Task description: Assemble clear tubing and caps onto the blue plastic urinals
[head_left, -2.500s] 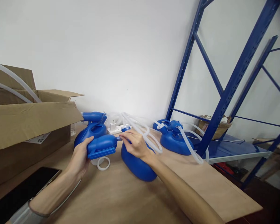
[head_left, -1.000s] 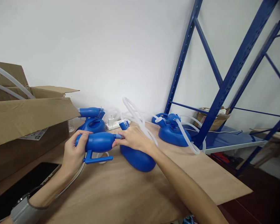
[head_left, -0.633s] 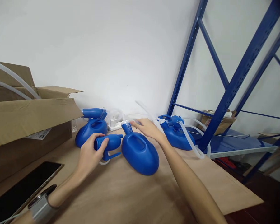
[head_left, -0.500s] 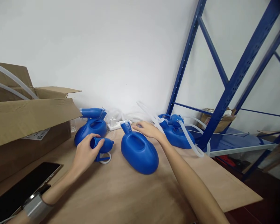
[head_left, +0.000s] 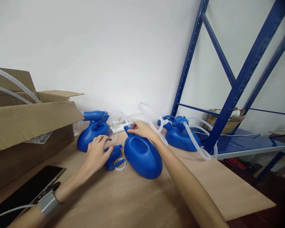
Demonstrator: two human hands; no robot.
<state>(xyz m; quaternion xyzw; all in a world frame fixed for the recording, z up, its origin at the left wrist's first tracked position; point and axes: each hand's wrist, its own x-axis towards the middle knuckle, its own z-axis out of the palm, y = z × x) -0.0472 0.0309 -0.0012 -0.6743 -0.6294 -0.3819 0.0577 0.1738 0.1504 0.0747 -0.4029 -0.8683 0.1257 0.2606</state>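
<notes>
A blue plastic urinal bottle (head_left: 143,160) with a moulded handle opening lies in the middle of the table, its neck pointing away from me. My right hand (head_left: 141,129) is closed around that neck, fingertips at the pale collar. Left of the bottle, a blue funnel-shaped urinal head (head_left: 115,153) rests on the table with its strap and a white ring (head_left: 120,164). My left hand (head_left: 98,149) lies over the head's near-left end, thumb and fingers apart, hiding its mouth. Behind that hand stands another blue urinal bottle (head_left: 89,136).
An open cardboard box (head_left: 30,118) with clear tubes stands left, near a phone (head_left: 26,193). A power strip (head_left: 118,128) with a charger lies by the wall. More blue bottles (head_left: 180,139) with hoses (head_left: 193,139) sit right, beside a blue metal rack (head_left: 237,91).
My right hand has moved from beside the bottle's neck onto it. My left hand and the funnel-shaped head have shifted right; the head has turned, and the fingers have loosened from its rim.
</notes>
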